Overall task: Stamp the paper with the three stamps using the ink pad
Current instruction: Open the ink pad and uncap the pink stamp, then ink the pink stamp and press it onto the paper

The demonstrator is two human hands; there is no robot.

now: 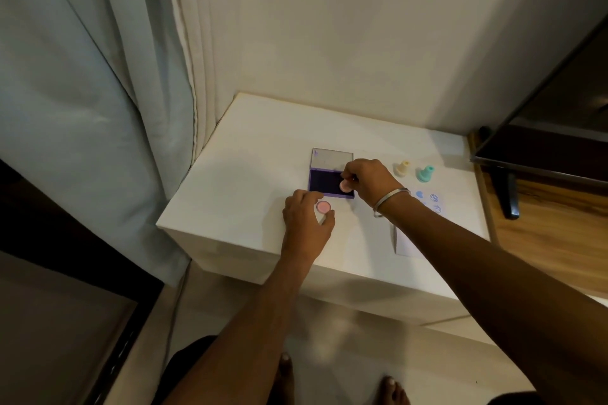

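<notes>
At frame centre the right hand [370, 182] pinches the pink stamp [345, 186] onto the open ink pad [325, 182] to load it. Just below, the left hand [306, 219] pinches its pink cap [323, 206], freeing the stamp face; the paper [424, 207] waits at right beside the yellow stamp [402, 168] and green stamp [426, 173]

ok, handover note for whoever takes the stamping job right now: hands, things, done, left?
Right hand: holds the pink stamp on the open ink pad.
Left hand: holds the pink cap just in front of the pad.
Yellow stamp and green stamp stand upright right of the pad.
Paper lies under the right wrist, with a few blue prints on it.
Left: print the pink stamp on the paper. Which stamps made the existing prints cannot be told.
</notes>
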